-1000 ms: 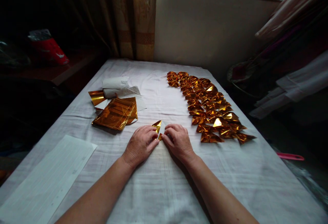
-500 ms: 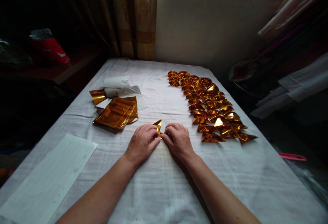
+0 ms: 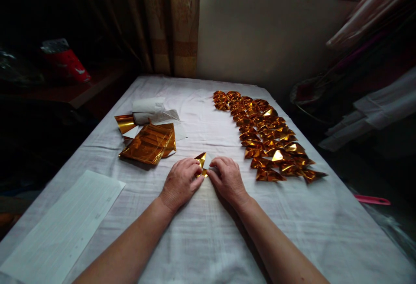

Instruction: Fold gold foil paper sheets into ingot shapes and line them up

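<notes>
Between my hands, at the middle of the cloth-covered table (image 3: 195,240), is a small piece of gold foil paper (image 3: 201,159), partly folded, with a pale side showing. My left hand (image 3: 183,179) has its fingers closed on the left side of it. Opposite, my right hand (image 3: 227,178) pinches the paper's right side with thumb and fingertips. Much of the paper is hidden under the fingers. To the right stand rows of folded gold foil pieces (image 3: 268,175). On the left lies a stack of gold foil sheets (image 3: 147,143).
Behind the stack lie a white paper roll (image 3: 147,104) and crumpled thin paper. A lined white sheet (image 3: 65,227) lies at the left front. A red container (image 3: 69,65) stands on a dark side table. A pink handle (image 3: 372,199) pokes out beyond the right edge.
My right thumb has drawn slightly away from my left thumb, so a little more gold shows between them. The view has shifted very slightly; the rest stays put.
</notes>
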Available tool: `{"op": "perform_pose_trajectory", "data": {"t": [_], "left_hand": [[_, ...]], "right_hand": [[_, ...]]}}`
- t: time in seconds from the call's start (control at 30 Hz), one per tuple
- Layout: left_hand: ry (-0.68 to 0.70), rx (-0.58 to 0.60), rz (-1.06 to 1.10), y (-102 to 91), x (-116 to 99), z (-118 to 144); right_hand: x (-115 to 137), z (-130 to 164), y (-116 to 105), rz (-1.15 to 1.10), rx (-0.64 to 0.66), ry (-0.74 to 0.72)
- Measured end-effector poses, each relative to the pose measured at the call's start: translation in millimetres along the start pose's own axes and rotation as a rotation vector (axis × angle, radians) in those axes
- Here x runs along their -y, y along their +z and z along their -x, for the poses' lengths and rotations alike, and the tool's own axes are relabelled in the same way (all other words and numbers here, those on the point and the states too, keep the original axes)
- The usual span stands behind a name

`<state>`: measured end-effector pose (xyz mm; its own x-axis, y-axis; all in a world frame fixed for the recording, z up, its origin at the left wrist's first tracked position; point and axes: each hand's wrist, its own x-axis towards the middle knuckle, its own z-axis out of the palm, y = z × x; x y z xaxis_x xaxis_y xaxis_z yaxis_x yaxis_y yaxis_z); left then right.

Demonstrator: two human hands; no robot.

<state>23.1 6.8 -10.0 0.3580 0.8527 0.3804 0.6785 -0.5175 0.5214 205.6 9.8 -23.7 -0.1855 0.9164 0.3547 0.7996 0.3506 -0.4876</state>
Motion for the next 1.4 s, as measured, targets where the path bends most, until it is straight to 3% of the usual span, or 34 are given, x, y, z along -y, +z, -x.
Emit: {"op": "perform_pose_trajectory", "data": {"t": [0.27, 0.53, 0.8, 1.0, 1.23, 1.4], "left_hand": [[0.001, -0.004, -0.008, 0.6, 0.8, 0.5], [0.028, -0.017, 0.001, -0.9, 2.5, 0.5], [0.107, 0.039, 0.047, -6.5, 11.1, -0.6], [0.137, 0.051, -0.034, -11.8, 15.5, -1.9], [0.195, 0.115, -0.149, -20.3, 18.3, -2.3], [0.220, 0.135, -0.140, -21.3, 18.7, -1.9]], "right_hand": [[-4.9, -1.0, 1.1, -0.066, -0.021, -0.027], [-23.4, -8.3, 4.5, -0.057, -0.178, 0.062], [-21.4, -31.6, -13.1, -0.052, 0.154, 0.215], [-11.1, -41.9, -22.7, -0.109, 0.317, 0.259], [-13.3, -45.0, -26.6, -0.137, 0.361, 0.271], [-4.3, -52.9, -27.2, 0.024, 0.357, 0.229]]}}
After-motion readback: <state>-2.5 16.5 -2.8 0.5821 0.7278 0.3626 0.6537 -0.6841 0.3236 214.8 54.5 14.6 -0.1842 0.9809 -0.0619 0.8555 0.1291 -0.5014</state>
